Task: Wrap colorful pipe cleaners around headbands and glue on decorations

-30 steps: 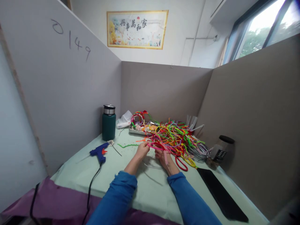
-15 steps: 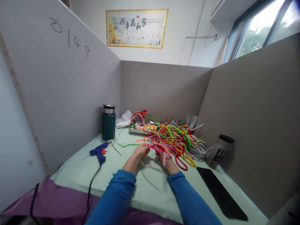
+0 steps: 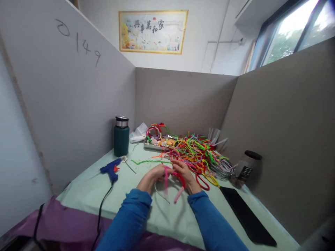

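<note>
Both hands meet above the middle of the table. A curved band (image 3: 181,180), wrapped in red fuzzy pipe cleaner with a pale pink end, is gripped by my right hand (image 3: 186,173) and hangs toward me. My left hand (image 3: 156,174) is closed beside it, fingers together at the band's far part. A bright pink pipe cleaner (image 3: 165,179) dangles between the hands, its lower end blurred; my left fingers pinch near its top. Below my left hand a thin pale strand (image 3: 160,196) curves down. Exactly where band and pipe cleaner join is hidden by the fingers.
A large heap of coloured pipe cleaners (image 3: 195,150) lies behind the hands, next to a metal tray (image 3: 153,147). Red-handled scissors (image 3: 203,182) and a black slab (image 3: 246,214) are right, near a clear jar (image 3: 244,169). Left are a blue glue gun (image 3: 111,169) and a green bottle (image 3: 121,139).
The band has turned so its end points down toward me. The pink pipe cleaner went from stretched across to hanging down. My hands have come closer together.
</note>
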A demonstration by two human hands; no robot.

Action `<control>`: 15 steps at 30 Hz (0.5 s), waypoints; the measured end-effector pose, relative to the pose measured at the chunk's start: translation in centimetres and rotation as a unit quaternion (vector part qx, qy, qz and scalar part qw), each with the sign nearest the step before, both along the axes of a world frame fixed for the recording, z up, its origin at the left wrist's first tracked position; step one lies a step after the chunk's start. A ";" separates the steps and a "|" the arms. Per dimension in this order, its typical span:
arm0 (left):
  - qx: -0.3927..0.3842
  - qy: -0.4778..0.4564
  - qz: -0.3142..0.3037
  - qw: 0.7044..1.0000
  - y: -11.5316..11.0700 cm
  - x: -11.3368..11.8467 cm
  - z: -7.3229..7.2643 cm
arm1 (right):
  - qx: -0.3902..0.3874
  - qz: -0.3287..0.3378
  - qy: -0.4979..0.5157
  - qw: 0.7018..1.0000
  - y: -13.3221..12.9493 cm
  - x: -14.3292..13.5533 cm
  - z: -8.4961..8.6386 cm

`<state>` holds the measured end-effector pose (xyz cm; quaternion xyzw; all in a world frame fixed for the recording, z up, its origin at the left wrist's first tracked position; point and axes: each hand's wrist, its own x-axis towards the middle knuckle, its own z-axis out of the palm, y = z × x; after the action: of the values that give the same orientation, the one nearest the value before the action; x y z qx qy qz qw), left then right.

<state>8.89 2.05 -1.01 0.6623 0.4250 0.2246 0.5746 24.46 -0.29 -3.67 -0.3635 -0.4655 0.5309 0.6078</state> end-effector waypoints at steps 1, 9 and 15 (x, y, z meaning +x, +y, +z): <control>-0.006 -0.002 -0.010 1.000 -0.1 0.0 -0.1 | 0.000 0.011 -0.017 1.000 -0.1 0.0 0.0; -0.012 0.014 -0.045 0.999 0.7 0.5 -1.2 | 0.014 0.063 -0.099 0.993 -0.4 -0.5 -0.1; 0.025 -0.012 -0.061 0.998 0.9 0.5 -1.6 | 0.040 -0.012 -0.088 0.995 0.4 -0.6 -0.5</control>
<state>9.37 2.91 -2.58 0.6982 0.3716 0.2076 0.5756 23.84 0.11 -4.16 -0.3893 -0.5339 0.4704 0.5848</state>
